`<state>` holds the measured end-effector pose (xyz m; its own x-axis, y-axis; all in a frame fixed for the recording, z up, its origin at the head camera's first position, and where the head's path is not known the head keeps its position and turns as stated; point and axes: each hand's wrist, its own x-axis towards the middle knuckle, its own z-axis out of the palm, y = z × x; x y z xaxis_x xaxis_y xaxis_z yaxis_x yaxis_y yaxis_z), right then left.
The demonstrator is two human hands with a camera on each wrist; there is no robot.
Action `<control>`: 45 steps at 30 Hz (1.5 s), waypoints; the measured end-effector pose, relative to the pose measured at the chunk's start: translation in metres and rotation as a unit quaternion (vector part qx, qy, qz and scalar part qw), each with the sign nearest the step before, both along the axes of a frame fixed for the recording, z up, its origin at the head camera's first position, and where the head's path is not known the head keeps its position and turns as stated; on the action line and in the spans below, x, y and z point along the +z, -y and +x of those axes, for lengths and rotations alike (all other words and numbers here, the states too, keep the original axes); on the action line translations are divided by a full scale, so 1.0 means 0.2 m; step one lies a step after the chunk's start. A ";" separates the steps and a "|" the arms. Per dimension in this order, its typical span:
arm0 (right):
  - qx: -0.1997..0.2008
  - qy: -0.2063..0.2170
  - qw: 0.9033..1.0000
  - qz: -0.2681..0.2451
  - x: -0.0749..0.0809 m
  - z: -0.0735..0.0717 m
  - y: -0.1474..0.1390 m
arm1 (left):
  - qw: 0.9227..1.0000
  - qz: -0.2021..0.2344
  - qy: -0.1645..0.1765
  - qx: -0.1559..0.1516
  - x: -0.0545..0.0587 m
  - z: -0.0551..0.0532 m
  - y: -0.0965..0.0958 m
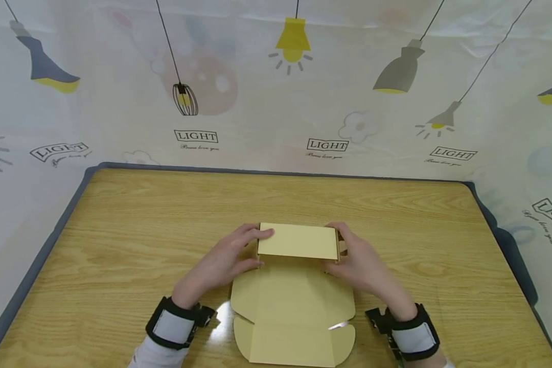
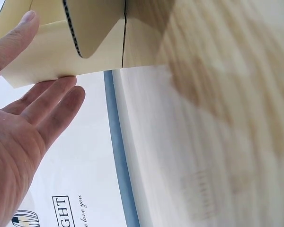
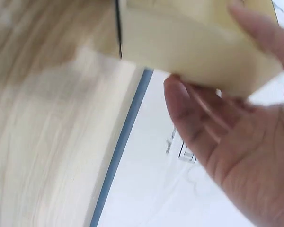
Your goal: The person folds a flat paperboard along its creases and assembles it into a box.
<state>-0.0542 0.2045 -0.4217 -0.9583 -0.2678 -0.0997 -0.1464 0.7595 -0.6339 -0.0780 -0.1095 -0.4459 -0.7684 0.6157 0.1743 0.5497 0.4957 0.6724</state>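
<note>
A pale yellow cardboard box [image 1: 298, 241], partly folded, is on the wooden table. Its far end stands up as a shallow section, while the flat part with side flaps [image 1: 291, 340] spreads toward me. My left hand [image 1: 225, 258] holds the left end of the raised section, thumb on the near side and fingers behind. At the right end, my right hand [image 1: 363, 266] grips the same section between thumb and fingers. In the left wrist view, a loose flap [image 2: 92, 28] with a corrugated edge hangs near the wall. The right wrist view shows fingertips against the outer wall [image 3: 189, 47].
The wooden table [image 1: 142, 204] has a dark blue-grey edge [image 1: 257, 170] along its back and sides. Behind it hangs a white sheet [image 1: 257, 102] printed with lamps and lettering. Each wrist wears a black strap [image 1: 172, 324] with a camera.
</note>
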 end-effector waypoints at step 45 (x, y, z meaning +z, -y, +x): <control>0.045 0.053 0.997 -0.045 -0.06 -0.04 -0.15 | 0.998 0.017 0.049 0.026 0.00 -0.02 0.06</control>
<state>-0.0618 0.2353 -0.4330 -0.9154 -0.3642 -0.1713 -0.1393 0.6860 -0.7142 -0.0824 -0.1218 -0.4461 -0.8138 0.5694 0.1162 0.4540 0.4981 0.7388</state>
